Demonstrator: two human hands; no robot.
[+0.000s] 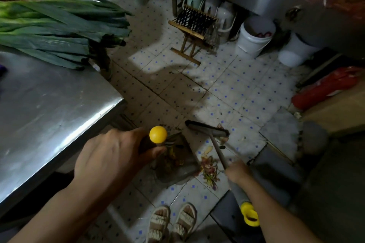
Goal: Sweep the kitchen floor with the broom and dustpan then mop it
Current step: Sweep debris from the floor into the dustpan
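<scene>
Two hands work a dim kitchen floor (pixel 227 89): the left hand (pixel 110 156) is wrapped round the dark dustpan handle just below its yellow knob (pixel 158 134), and the right hand (pixel 238 171) is closed round the grey broom (pixel 217 144) shaft, whose yellow end (pixel 249 214) juts out behind the wrist. Between the hands sits the dustpan (pixel 177 167), scraps already lying in it, with more peelings (pixel 209 169) on the tiles just left of the right hand. Ahead of that hand, the broom head rests on the floor beside the pan's far edge. Left of the left hand stands a steel table (pixel 49 104) bearing leeks (pixel 55 27); well beyond both hands are a small stool (pixel 192 27) and white buckets (pixel 253 35). Sandalled feet (pixel 171 223) show below
</scene>
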